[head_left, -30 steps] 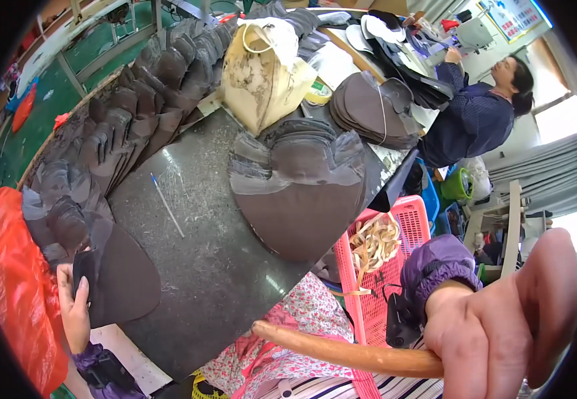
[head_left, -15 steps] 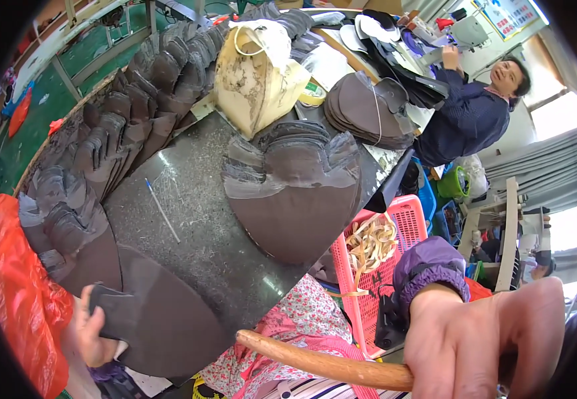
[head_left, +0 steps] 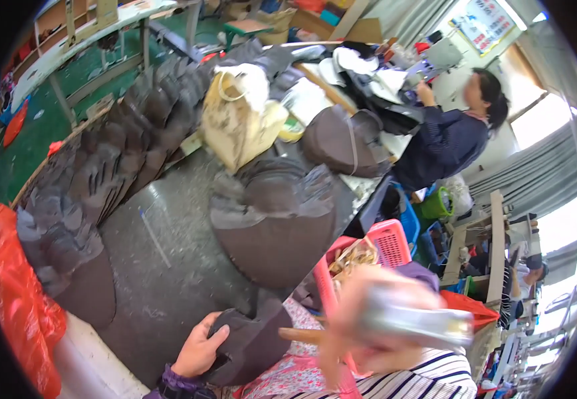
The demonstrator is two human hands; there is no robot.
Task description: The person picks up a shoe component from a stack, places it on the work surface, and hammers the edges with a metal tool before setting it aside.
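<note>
At the near edge of the table, my left hand (head_left: 199, 346) is closed on a dark brown leather-like piece (head_left: 258, 346), which is bent upward with the thumb on top. My right hand (head_left: 361, 312), smeared by motion, grips what looks like a hammer. Its wooden handle (head_left: 300, 335) points left toward the piece, and a blurred metal head (head_left: 428, 322) shows on the other side of the fist. Beyond my left hand, a fanned stack of similar pieces (head_left: 272, 243) with greyish edges lies on the dark tabletop (head_left: 132, 266).
Overlapping pieces (head_left: 122, 149) line the table's left edge. A stained cream container (head_left: 235, 130) stands behind the stack, with another pile (head_left: 342, 143) beside it. A pink basket (head_left: 391, 243) holds tan strips. Red plastic (head_left: 16, 299) hangs at left. Another person (head_left: 441, 143) works at back right.
My left hand has lifted the piece off the table's left corner and brought it right, bending it. My right hand has moved up and left with the tool, whose metal end now shows.
</note>
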